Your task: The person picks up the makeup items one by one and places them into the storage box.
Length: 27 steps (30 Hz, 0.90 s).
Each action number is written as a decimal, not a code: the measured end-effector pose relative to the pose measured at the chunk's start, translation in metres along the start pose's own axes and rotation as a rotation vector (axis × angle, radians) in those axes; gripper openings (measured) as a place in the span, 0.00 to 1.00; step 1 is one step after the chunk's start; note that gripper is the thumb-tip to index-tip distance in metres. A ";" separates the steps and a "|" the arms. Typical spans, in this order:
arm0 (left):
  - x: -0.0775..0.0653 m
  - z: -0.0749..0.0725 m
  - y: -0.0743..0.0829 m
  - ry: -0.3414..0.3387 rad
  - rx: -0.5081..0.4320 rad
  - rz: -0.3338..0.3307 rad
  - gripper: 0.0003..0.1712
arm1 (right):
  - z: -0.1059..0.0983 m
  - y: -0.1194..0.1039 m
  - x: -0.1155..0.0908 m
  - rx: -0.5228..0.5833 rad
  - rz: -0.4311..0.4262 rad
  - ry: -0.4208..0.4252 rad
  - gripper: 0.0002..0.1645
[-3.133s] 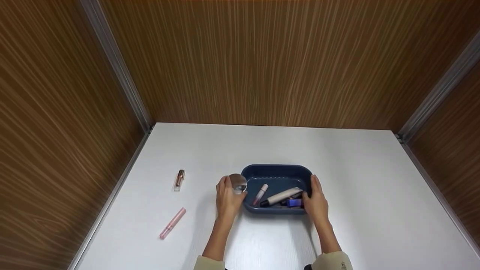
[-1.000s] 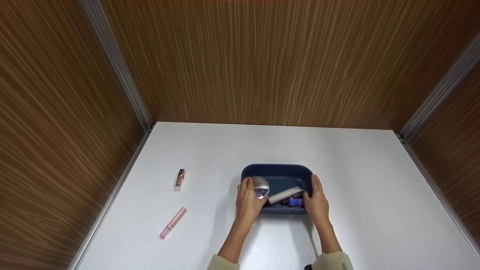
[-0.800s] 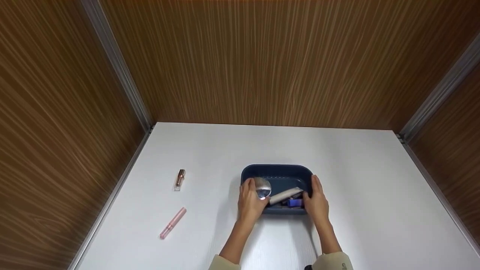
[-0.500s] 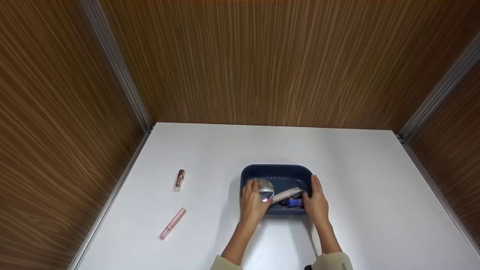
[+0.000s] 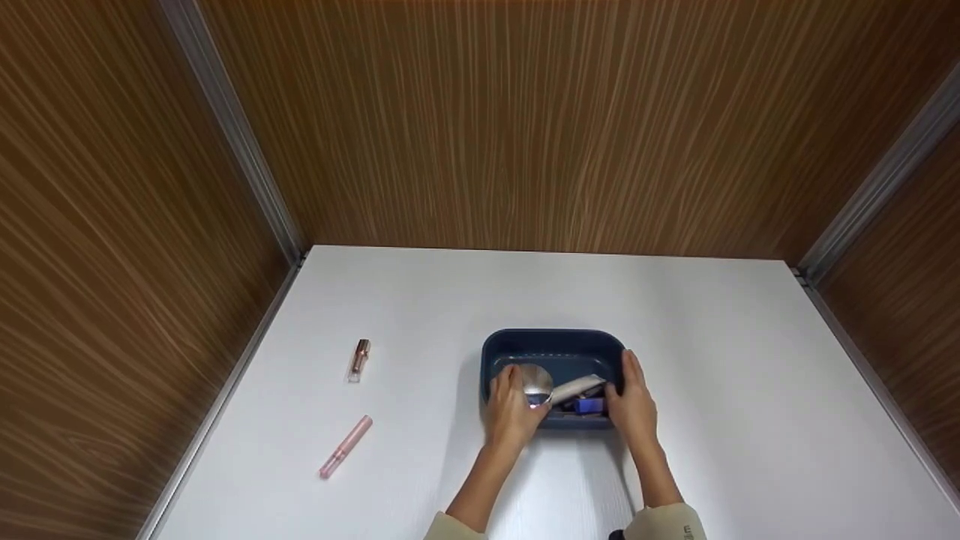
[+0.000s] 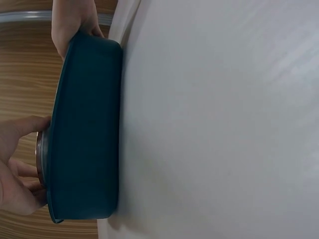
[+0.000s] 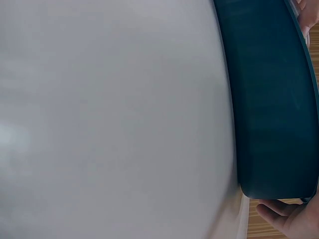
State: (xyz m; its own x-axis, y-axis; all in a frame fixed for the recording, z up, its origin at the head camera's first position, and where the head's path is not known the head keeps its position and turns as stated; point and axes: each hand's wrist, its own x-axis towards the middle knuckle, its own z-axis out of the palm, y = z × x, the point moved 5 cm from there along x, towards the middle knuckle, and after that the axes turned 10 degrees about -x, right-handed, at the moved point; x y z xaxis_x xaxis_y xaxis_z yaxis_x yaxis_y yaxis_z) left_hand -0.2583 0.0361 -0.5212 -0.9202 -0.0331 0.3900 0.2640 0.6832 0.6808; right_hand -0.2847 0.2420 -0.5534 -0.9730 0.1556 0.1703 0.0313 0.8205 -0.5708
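My left hand (image 5: 510, 416) pinches a round, shiny, mirror-topped compact (image 5: 537, 381) between thumb and fingers, low over the left part of a dark blue basin (image 5: 555, 334). In the left wrist view the compact's edge (image 6: 40, 157) shows right at the basin's rim. My right hand (image 5: 631, 405) holds the basin's right wall, thumb over the inside and fingers along the outside. Inside the basin lie a cream-coloured squeeze tube (image 5: 576, 388) and a small purple-blue item (image 5: 589, 406), with darker items partly hidden beneath. The basin's near left corner is behind my left hand.
On the white table (image 5: 712, 375), left of the basin, lie a clear lip gloss tube with a metallic brown cap (image 5: 359, 361) and a slim pink tube (image 5: 346, 447). Wood-grain panels (image 5: 525, 127) enclose the back and both sides.
My left hand has carried the compact rightward from beside the basin to inside its left part, then lower and nearer. A lip gloss tube there is now covered. The right hand stays put.
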 end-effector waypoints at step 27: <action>0.003 -0.004 -0.006 -0.018 -0.028 -0.011 0.38 | 0.000 0.000 0.001 0.005 -0.009 0.011 0.39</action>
State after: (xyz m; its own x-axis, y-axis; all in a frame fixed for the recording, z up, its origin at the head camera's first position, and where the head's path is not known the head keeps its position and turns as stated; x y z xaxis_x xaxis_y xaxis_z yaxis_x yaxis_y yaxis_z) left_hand -0.2613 0.0285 -0.5216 -0.9279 -0.0272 0.3718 0.2620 0.6619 0.7023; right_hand -0.2852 0.2427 -0.5532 -0.9707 0.1541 0.1845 0.0210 0.8189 -0.5736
